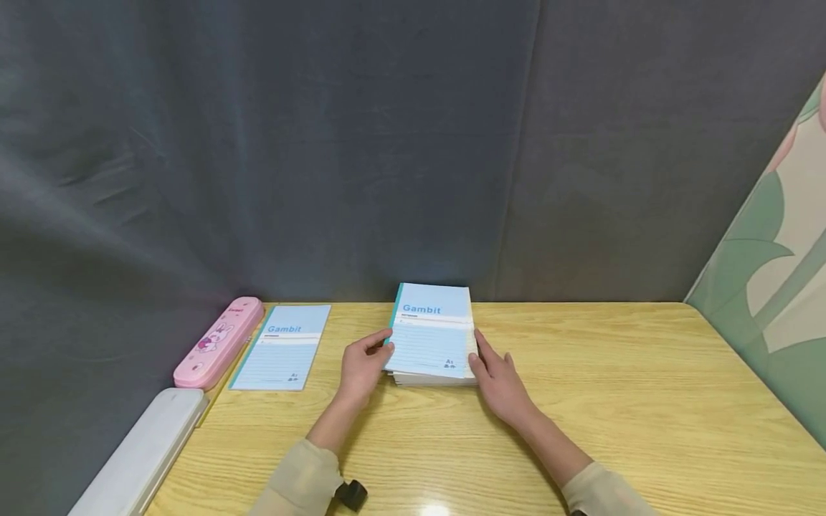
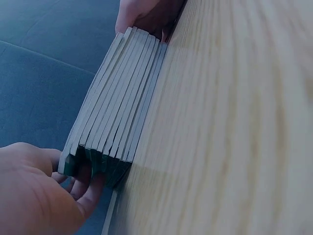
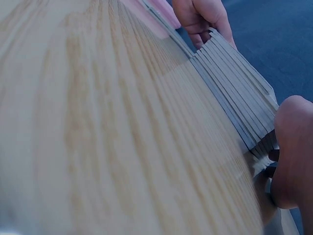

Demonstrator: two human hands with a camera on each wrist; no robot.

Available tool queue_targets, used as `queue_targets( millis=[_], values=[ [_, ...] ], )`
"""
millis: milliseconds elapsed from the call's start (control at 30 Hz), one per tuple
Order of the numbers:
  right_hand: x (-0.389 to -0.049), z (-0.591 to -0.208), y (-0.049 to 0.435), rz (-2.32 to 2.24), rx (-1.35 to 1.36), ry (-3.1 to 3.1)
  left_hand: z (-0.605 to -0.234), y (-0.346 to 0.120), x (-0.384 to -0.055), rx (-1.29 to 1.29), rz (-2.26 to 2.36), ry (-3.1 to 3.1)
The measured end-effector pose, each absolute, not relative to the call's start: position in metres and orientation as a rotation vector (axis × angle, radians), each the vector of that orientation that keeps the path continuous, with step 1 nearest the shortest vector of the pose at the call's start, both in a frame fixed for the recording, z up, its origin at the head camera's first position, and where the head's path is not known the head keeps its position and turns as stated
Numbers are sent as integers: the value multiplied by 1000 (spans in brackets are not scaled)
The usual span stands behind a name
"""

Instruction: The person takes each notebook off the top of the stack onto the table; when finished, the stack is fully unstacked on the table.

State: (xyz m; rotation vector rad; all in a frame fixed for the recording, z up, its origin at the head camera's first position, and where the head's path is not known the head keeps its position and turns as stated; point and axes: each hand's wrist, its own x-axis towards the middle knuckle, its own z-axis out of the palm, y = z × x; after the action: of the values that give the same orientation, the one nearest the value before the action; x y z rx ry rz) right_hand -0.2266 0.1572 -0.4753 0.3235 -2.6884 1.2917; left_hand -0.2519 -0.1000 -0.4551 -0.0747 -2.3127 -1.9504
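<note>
A stack of notebooks (image 1: 434, 380) lies flat on the wooden table, the top one showing a light-blue "Gambit" cover (image 1: 426, 351). My left hand (image 1: 361, 365) holds the stack's left side, thumb at the top cover's edge and fingers bent against the green spines. On the right side, my right hand (image 1: 502, 381) grips the page edges, thumb near the front corner. In the left wrist view, the notebooks (image 2: 115, 98) show slightly uneven ends. The right wrist view shows the stack (image 3: 234, 85) between both hands, the right fingertips partly hidden.
A single matching notebook (image 1: 280, 351) lies to the left on the table. Beside it are a pink pencil case (image 1: 219, 347) with a rabbit picture and a long white case (image 1: 138, 455) along the left edge. A dark curtain (image 1: 387, 143) hangs behind the table (image 1: 613, 387).
</note>
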Motion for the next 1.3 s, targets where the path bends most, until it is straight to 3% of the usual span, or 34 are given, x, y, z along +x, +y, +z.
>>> queue_targets(
  millis=[700, 1300],
  values=[
    [-228, -476, 155, 1288, 328, -2695, -457, -128, -255, 75, -2146, -2136],
    [-227, -475, 157, 1291, 308, -2704, -458, -169, -248, 191, -2056, -2210]
  ],
)
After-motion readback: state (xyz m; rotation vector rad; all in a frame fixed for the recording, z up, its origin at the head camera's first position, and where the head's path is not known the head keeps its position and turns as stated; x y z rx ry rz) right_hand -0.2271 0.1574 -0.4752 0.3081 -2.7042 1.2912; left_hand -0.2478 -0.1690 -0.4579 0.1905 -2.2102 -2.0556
